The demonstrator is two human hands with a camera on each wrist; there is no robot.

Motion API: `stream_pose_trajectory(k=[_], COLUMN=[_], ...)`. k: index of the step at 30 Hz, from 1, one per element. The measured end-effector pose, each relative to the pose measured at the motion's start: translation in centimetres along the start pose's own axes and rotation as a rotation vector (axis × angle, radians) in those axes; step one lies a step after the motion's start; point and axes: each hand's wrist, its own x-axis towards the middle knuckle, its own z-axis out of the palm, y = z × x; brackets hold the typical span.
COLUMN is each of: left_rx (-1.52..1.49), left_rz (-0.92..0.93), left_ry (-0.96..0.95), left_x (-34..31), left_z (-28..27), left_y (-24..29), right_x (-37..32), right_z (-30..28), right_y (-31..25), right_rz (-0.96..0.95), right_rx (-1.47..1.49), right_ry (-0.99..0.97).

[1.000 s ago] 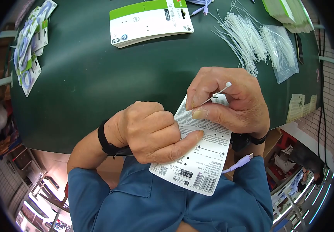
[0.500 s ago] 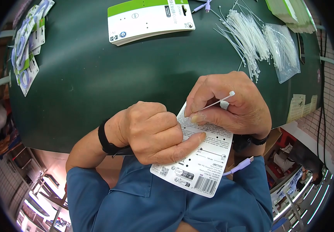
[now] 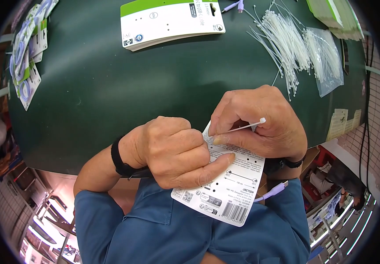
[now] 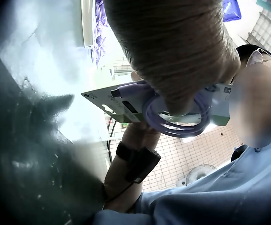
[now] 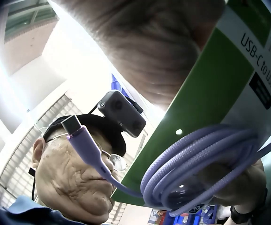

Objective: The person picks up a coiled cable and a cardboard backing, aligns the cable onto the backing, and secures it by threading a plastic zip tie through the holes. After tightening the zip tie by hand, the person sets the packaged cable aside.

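Note:
A printed card is tilted between both hands, its text side up in the head view. The left hand grips the card's left edge, thumb lying across the print. Above the card the right hand pinches a white cable tie between thumb and fingertips, the tie's head sticking out to the right. In the right wrist view a coiled lilac cable lies against the card's green and white side. One cable plug pokes out beyond the card's right edge. The left wrist view shows the coil under the left hand.
On the green table are a stack of cards, a pile of cable ties, a clear bag of ties and more cards. Packed cables lie at the left.
The right hand and the tie have moved slightly down, and the tie now lies flatter. The left hand keeps its grip on the card, with little movement.

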Motion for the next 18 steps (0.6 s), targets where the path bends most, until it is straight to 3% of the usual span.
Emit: stream_pose_trajectory(k=[8,13,18], left_rx=[0.002,-0.006,-0.089], left_rz=[-0.057,-0.099,-0.169], left_ry=[-0.061,0.003,0.063], left_x=[-0.3,0.3,1.0], left_z=[-0.1,0.4,0.5], left_y=[0.1,0.1,-0.1], right_x=[0.2,0.3,0.1], right_z=[-0.3,-0.7,-1.5], right_y=[0.5,1.3,0.2], right_rz=[0.047,0.012,0.148], right_rx=[0.124,0.166,0.244], right_ry=[-0.095,-0.088,-0.05])
